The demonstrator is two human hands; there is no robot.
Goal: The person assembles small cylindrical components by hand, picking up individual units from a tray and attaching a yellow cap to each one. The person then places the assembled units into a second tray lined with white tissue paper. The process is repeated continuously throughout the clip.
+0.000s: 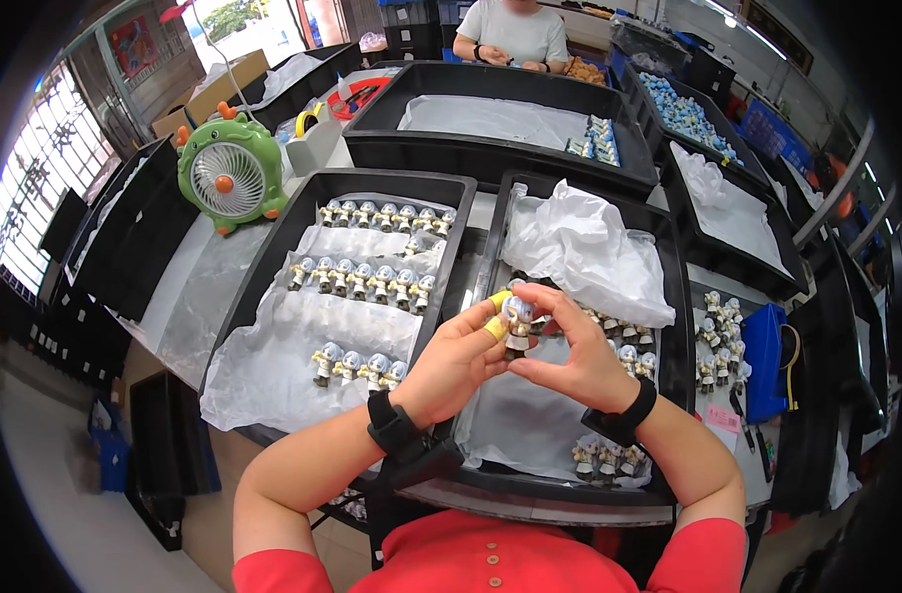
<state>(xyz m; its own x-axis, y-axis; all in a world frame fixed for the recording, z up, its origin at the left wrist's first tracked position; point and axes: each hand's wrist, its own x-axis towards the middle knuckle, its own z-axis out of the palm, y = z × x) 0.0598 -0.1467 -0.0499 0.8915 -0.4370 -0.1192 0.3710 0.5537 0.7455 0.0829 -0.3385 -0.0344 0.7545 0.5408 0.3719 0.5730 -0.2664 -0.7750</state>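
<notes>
1. I get bright daylight through the barred window [48, 163] at left, nearly washed out.
2. I see lit ceiling tubes [767, 42] at upper right.
3. My fisheye view bends straight edges, its corners black.

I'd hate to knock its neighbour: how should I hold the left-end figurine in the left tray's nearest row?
Probably pinch the left-end figurine by its wide rounded head, from the left: white paper lies bare there, while the next figurine crowds its right.
</notes>
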